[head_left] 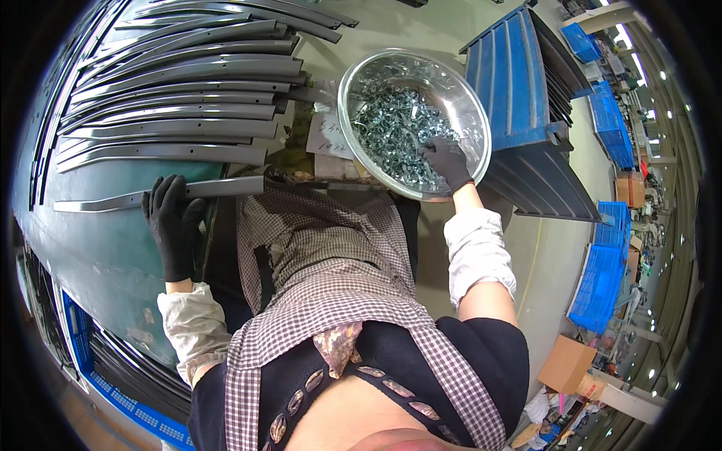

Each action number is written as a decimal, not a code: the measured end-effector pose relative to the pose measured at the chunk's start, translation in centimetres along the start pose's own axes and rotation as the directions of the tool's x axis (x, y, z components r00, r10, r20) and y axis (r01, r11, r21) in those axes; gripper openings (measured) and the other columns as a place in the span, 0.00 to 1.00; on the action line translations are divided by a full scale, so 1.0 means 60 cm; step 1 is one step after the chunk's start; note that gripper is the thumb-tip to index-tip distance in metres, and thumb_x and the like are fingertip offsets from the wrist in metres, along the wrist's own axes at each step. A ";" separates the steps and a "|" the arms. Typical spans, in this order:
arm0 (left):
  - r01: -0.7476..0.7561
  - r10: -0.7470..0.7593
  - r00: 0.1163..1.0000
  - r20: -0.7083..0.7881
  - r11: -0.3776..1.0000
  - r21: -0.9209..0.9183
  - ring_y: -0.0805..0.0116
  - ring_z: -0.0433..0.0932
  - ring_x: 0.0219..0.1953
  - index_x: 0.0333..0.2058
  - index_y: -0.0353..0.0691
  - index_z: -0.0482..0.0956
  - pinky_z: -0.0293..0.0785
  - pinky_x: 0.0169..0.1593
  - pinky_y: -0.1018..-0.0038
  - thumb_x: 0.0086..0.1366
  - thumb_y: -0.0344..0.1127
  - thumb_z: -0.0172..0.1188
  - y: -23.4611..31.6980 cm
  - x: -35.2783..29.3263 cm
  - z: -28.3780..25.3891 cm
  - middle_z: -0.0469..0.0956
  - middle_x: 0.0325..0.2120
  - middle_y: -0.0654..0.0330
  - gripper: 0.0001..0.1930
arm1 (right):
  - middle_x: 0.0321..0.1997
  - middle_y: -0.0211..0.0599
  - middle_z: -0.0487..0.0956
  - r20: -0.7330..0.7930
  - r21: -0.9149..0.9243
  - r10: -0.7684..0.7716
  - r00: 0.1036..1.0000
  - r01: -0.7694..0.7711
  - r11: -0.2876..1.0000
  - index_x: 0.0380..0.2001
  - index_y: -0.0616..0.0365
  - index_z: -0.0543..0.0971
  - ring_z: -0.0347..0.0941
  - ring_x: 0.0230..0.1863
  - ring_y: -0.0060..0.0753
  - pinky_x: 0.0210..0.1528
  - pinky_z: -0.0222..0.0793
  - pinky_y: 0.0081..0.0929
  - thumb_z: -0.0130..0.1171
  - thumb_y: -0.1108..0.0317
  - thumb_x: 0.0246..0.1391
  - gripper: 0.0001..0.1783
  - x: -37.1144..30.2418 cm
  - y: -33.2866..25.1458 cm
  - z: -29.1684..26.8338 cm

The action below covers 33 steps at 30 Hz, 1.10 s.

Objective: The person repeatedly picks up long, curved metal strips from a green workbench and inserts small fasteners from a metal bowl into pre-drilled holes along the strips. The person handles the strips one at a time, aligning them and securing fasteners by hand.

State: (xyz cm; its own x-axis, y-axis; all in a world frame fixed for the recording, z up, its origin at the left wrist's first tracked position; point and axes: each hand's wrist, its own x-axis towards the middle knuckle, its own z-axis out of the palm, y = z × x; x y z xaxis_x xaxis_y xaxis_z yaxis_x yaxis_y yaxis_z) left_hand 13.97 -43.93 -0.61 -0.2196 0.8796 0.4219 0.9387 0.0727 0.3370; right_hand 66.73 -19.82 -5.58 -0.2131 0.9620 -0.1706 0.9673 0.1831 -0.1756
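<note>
My left hand, in a dark glove, is wrapped round a long dark grey metal rail with a bend near its left end. That rail lies over the green tabletop, level with my waist. To the right, my right hand, also gloved, reaches into a round metal basin. Inside the basin is a heap of small shiny metal clips. The right fingers are bent down at the heap, and whatever they pinch is too small or hidden to name.
Many similar rails lie side by side on the table beyond my left hand. A paper with handwriting is left of the basin. A blue metal bin stands right of it. Blue crates and a cardboard box are farther right.
</note>
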 end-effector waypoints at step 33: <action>-0.191 0.199 0.978 0.060 0.975 -0.115 0.64 0.79 0.44 0.37 0.49 0.81 0.62 0.64 0.55 0.52 0.37 0.70 0.025 0.037 0.001 0.80 0.35 0.65 0.12 | 0.44 0.52 0.81 0.020 -0.019 -0.194 0.981 0.195 0.981 0.44 0.57 0.81 0.76 0.49 0.55 0.50 0.70 0.45 0.58 0.53 0.55 0.21 0.003 -0.029 0.007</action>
State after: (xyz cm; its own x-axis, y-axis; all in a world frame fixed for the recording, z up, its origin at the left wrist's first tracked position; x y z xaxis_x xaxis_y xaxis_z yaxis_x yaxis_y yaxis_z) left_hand 14.87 -41.84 0.79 -0.0123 0.9031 0.4292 0.9264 -0.1512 0.3447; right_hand 64.93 -20.04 -5.73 -0.3995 0.9040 -0.1524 0.9098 0.3705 -0.1871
